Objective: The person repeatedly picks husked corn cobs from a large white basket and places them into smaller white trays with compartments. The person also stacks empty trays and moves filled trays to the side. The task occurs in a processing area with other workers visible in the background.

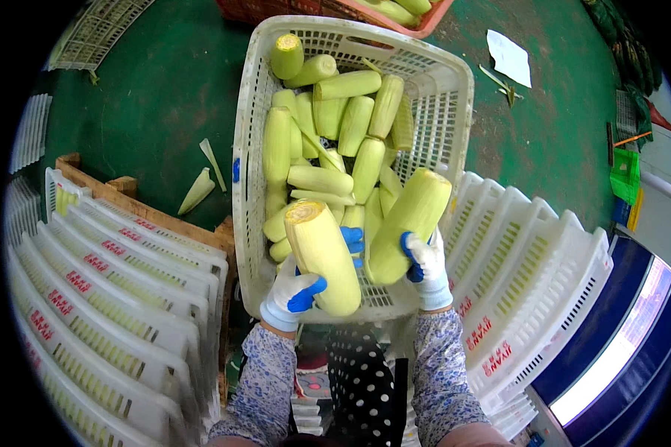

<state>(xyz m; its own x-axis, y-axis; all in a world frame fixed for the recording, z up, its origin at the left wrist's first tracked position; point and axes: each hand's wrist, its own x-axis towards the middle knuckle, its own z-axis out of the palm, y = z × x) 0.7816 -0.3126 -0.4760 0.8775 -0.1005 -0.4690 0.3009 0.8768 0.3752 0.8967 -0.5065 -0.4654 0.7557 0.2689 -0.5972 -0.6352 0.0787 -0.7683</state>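
Note:
Both hands wear white gloves with blue palms and fingers. My left hand (294,293) is wrapped round a pale yellow-green ear of corn (324,257), still in its husk, with its cut end facing up. In my right hand (427,266) is a greener husked-over ear of corn (406,227), tilted with its top to the upper right. Both ears are over the near end of a white slatted plastic crate (240,201). Several more trimmed ears of corn (320,179) lie in the crate, mostly toward its left and middle.
Stacks of white crates holding corn stand at left (119,298) and right (525,276). Beyond is an orange crate (425,26) with more corn. Loose husk leaves (197,191) and a white paper sheet (509,58) lie on the green floor (164,104).

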